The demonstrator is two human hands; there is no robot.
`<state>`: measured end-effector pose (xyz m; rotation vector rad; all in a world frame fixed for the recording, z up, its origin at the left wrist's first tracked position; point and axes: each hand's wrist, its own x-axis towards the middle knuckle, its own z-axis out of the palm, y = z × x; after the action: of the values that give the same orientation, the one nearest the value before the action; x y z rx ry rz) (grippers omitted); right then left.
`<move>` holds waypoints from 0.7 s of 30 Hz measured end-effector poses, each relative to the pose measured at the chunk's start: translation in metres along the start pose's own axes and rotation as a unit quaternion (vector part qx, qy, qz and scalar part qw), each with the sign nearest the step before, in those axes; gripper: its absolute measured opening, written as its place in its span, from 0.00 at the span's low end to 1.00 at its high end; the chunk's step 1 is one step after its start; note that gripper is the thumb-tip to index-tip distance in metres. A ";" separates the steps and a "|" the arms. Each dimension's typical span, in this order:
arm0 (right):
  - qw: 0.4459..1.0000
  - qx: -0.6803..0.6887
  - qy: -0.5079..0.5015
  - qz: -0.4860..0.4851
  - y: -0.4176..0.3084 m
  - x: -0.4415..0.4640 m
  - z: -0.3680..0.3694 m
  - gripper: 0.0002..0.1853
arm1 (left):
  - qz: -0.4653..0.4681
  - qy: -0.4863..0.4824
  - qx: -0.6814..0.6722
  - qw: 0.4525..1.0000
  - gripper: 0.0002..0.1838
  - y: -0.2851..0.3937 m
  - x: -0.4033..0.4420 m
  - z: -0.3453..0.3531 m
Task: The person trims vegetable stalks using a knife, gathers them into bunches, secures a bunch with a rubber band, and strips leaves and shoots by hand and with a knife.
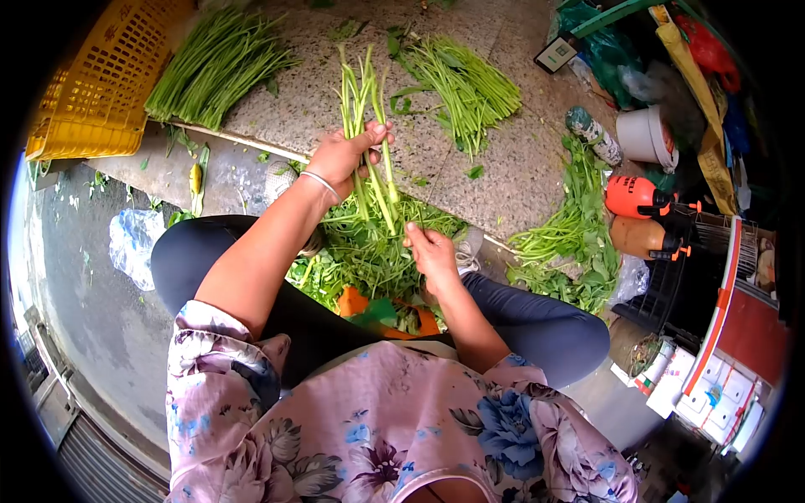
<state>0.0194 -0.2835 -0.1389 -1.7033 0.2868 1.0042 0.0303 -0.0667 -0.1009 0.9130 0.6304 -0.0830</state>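
My left hand (342, 161), with a bracelet at the wrist, is closed round a few long green vegetable stems (355, 94) held above the lap. My right hand (434, 256) is just below their lower ends, thumb and fingers pinched together. Anything between those fingers is too small to make out. Beneath both hands lies a heap of loose leaves and greens (335, 260). Beyond, on the speckled stone slab (310, 50), a pile of trimmed stems (218, 71) rests at left and another stem pile (465, 92) at right.
A yellow plastic crate (105, 75) stands at the upper left. Leafy greens (579, 226) lie at the right, near orange spray bottles (633, 197) and a white bucket (646, 134). A clear plastic bag (137, 247) is on the floor at left.
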 end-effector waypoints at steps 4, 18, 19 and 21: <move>0.985 0.068 -0.104 -0.120 -0.025 0.006 -0.021 0.24 | -0.055 -0.053 0.031 0.997 0.11 0.000 -0.011 0.005; 0.959 0.109 -0.199 -0.173 -0.082 0.027 -0.043 0.22 | -0.146 -0.155 0.154 0.965 0.11 -0.015 -0.012 0.001; 0.959 0.109 -0.197 -0.173 -0.074 0.029 -0.050 0.22 | -0.154 -0.152 0.179 0.960 0.10 -0.016 -0.012 0.000; 0.975 0.074 -0.162 -0.136 -0.050 0.039 -0.066 0.27 | -0.166 -0.143 0.190 0.957 0.11 -0.020 -0.011 -0.005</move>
<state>0.1063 -0.3107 -0.1302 -1.3744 -0.0821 1.0103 0.0125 -0.0774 -0.1111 1.1315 0.4977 -0.6473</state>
